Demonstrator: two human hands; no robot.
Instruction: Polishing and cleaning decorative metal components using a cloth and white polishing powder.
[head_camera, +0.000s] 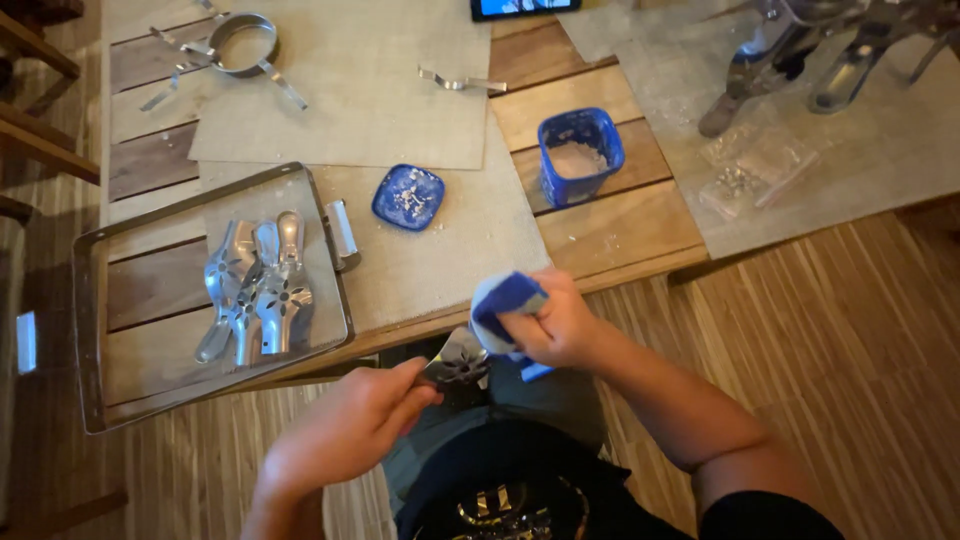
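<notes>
My left hand (350, 420) grips a shiny metal piece with cut-out petals (458, 360) just below the table's front edge. My right hand (555, 325) presses a blue and white cloth (505, 300) against the top of that piece. On a glass tray with a metal rim (90, 330) to the left lie several similar polished metal pieces (255, 290), side by side. A blue square lid (408, 197) with white paste on it and an open blue tub (580, 155) of pale powder stand on the table above my hands.
Beige cloths (400, 90) cover the slatted wooden table. A metal ring with bent strips (240, 45) sits at the back left, a loose strip (460, 82) mid-back. Large metal parts (820, 50) and small clear bags (755, 165) lie at right. A phone (525, 8) is at the top edge.
</notes>
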